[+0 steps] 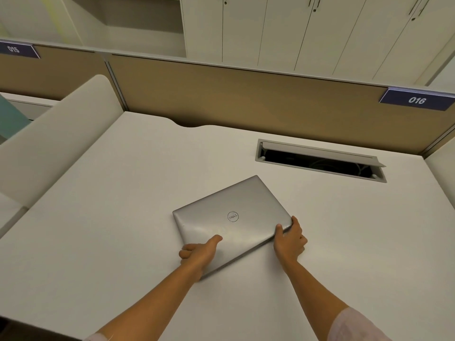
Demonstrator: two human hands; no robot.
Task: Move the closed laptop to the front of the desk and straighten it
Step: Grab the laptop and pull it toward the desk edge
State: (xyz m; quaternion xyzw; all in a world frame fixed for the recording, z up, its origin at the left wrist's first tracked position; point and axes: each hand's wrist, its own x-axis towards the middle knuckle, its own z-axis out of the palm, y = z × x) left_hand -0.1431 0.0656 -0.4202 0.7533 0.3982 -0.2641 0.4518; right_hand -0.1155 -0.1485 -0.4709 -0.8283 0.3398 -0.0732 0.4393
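Item: closed silver laptop [231, 219], lid down, logo uppermost, lying flat on the white desk [98, 217].
Location: the laptop sat about mid-desk, nearer the person than the open cable tray [320, 159] and well apart from it; a wide band of bare desk lay between it and the front edge.
Orientation: skewed. The long axis ran from near-left to far-right, with one corner pointing toward the tray and the opposite corner pointing back at the person.
Left hand [199, 252]: closed over the near corner, thumb flat on the lid, fingers curled at the edge; whether they reached under could not be told.
Right hand [289, 238]: gripped the right corner, thumb on top, fingers wrapped round the edge.
Key relation: the laptop lay ahead of both hands, which held the two ends of the long edge facing the person. The left hand was nearer the body; the right was further out.
Assessment: grasp made; move and straightening not yet done.
Next move, judged: draw it toward the person, the right end coming back further than the left, until the long edge lies parallel with the desk front.
Risk: a corner grip may slip on the smooth lid.
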